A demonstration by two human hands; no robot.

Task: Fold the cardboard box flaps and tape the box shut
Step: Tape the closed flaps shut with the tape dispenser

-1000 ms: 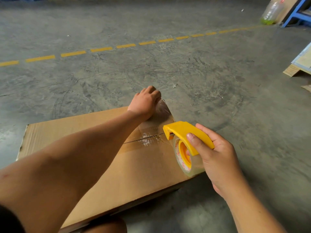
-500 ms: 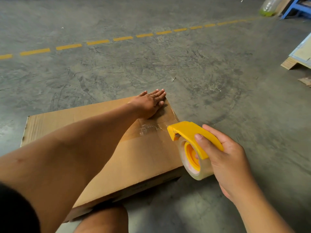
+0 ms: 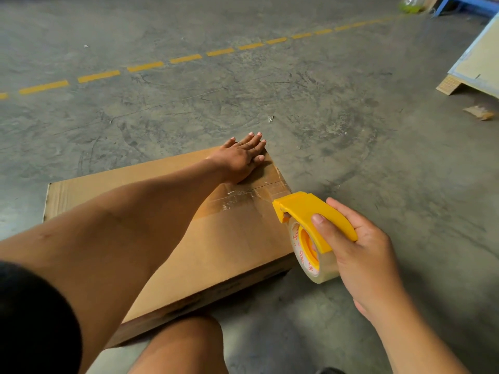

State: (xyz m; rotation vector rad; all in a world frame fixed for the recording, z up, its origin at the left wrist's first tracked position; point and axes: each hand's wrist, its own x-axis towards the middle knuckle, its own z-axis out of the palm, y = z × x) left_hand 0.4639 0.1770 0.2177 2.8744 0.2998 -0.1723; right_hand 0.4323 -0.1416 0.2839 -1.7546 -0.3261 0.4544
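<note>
A flat brown cardboard box (image 3: 232,247) lies on the concrete floor in front of me, its flaps folded down. Clear tape (image 3: 243,197) runs along the seam towards the box's right edge. My left hand (image 3: 241,157) rests flat with spread fingers on the box's far right corner, pressing the top. My right hand (image 3: 359,247) grips a yellow tape dispenser (image 3: 310,214) holding a roll of clear tape (image 3: 307,255), just off the right edge of the box at the seam's end. My left forearm hides much of the seam.
Grey concrete floor (image 3: 351,130) surrounds the box, with a dashed yellow line (image 3: 145,66) across the far side. A board on a wooden block (image 3: 475,66) lies at the right, a cardboard scrap (image 3: 479,112) near it. My knee (image 3: 186,344) is beneath the box's near edge.
My left hand has flattened from a curled pose onto the box's far corner. The dispenser in my right hand has shifted slightly right, past the box's edge.
</note>
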